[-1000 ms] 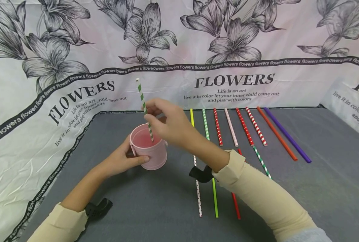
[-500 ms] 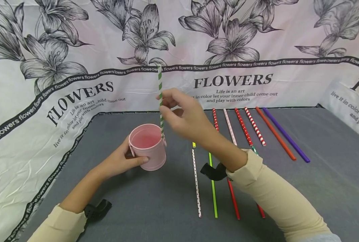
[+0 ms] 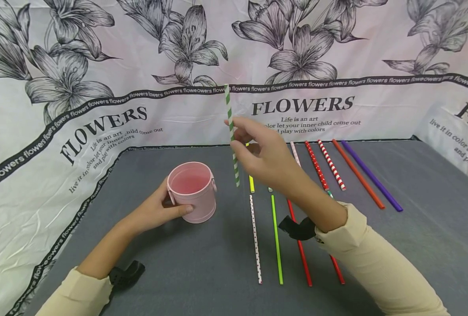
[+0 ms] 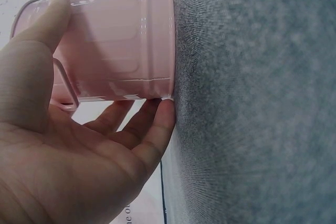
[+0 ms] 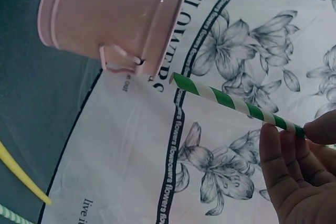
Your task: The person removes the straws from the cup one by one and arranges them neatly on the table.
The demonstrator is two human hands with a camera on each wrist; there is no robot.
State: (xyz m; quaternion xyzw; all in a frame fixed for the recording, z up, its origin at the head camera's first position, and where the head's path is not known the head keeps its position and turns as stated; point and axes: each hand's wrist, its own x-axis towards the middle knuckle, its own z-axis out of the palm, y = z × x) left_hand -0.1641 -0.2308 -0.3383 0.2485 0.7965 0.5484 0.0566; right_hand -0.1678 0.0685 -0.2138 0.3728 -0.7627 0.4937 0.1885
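A small pink pail stands upright on the grey table at left of centre. My left hand grips its side, thumb across the front and fingers behind, as the left wrist view shows. Between thumb and fingers, my right hand pinches a green-and-white striped straw. The straw is nearly vertical, apart from the pail and to the right of it. In the right wrist view, the straw's lower end hangs in the air beside the pail's rim.
Under and beyond my right arm lie several straws in two rows, among them a yellow straw, a dotted white straw, a lime green straw, an orange straw and a purple straw. A flower-printed cloth rises behind the table.
The striped straw was inside the pail's mouth; my right hand has lifted it out and carried it right, where it hangs more upright. My left hand and the pail have hardly moved.
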